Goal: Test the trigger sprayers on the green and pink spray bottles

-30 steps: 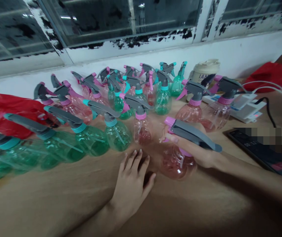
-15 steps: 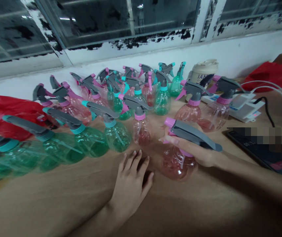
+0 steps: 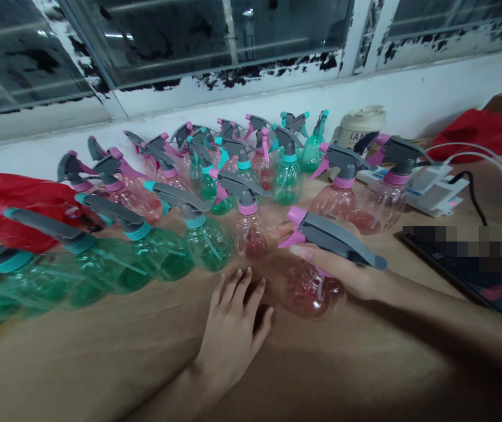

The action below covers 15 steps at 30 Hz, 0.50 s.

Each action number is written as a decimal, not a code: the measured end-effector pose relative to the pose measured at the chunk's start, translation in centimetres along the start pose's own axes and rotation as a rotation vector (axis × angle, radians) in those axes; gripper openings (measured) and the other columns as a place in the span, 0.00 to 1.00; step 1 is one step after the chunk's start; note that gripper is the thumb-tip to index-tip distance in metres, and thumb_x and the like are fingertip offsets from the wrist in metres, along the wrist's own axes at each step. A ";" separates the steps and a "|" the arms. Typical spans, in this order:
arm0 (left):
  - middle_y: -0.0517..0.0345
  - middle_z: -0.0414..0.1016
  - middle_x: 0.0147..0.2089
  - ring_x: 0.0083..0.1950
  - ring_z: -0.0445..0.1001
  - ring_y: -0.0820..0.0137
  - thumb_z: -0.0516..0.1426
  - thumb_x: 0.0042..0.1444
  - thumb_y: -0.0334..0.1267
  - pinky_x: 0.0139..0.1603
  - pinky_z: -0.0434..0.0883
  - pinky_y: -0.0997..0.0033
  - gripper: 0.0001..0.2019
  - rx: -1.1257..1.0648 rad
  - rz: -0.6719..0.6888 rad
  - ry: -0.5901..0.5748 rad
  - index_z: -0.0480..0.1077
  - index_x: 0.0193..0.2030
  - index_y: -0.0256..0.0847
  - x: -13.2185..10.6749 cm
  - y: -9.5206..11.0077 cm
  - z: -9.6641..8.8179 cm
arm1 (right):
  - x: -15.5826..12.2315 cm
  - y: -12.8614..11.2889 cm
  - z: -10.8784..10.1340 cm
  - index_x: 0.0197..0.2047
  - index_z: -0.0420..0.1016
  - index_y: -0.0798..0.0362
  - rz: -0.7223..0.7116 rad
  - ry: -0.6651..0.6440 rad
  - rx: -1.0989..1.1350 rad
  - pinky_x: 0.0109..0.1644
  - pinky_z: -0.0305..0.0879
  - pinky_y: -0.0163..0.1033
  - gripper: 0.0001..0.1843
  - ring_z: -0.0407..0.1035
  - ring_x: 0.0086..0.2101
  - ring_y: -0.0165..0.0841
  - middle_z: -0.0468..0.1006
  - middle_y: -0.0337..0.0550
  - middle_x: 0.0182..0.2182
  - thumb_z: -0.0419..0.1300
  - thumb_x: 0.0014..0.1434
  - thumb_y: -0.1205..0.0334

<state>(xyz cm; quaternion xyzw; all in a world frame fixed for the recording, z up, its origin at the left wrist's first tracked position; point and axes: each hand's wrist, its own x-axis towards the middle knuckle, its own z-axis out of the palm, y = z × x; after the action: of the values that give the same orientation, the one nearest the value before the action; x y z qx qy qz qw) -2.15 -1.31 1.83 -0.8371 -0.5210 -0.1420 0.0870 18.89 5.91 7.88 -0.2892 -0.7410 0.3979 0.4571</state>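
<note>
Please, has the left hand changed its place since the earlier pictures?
No. Judged against the green spray bottle at the right end of the front row, the left hand stays in the same place on the table.

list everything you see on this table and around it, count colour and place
near pink bottle: one, pink, at the right hand
green bottles: at least four, green, front-left row
middle pink bottle: one, pink, at that row's right end
right pink bottles: two, pink, before the power strip
rear bottles: over ten, overlapping, pink and green, by the wall
red bags: two, far left and far right
cup: one, cream, back right
power strip: one, white, right
phone: one, black, right edge
table: one, brown, underneath
wall: one, white, behind
left hand: one, bare, on the table
right hand: one, bare, around the near pink bottle's neck, fingers partly hidden
</note>
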 end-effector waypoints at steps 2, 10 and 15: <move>0.45 0.68 0.60 0.62 0.64 0.54 0.51 0.63 0.41 0.60 0.61 0.46 0.18 -0.001 0.001 0.003 0.69 0.56 0.38 0.0 0.0 0.0 | 0.1 -0.4 0.1 0.41 0.76 0.46 -0.012 -0.010 0.020 0.50 0.70 0.43 0.08 0.74 0.43 0.35 0.79 0.39 0.40 0.59 0.60 0.56; 0.44 0.68 0.60 0.63 0.64 0.55 0.52 0.63 0.41 0.62 0.59 0.47 0.18 0.010 0.010 -0.007 0.69 0.56 0.37 0.0 -0.1 0.0 | 0.3 -1.3 0.0 0.35 0.72 0.47 0.047 -0.039 -0.084 0.43 0.69 0.45 0.12 0.72 0.37 0.37 0.75 0.41 0.31 0.55 0.61 0.49; 0.44 0.69 0.59 0.63 0.64 0.56 0.51 0.64 0.41 0.65 0.57 0.47 0.18 0.001 0.025 -0.007 0.68 0.57 0.35 0.1 -0.1 0.0 | 0.5 -1.5 -0.2 0.28 0.67 0.48 0.045 -0.001 -0.187 0.32 0.64 0.40 0.16 0.65 0.27 0.32 0.69 0.38 0.25 0.56 0.60 0.46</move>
<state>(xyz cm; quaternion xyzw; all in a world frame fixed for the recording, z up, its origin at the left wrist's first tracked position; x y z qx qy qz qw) -2.23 -1.18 1.82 -0.8441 -0.5108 -0.1377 0.0876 18.77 5.58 9.45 -0.3473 -0.7683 0.3372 0.4188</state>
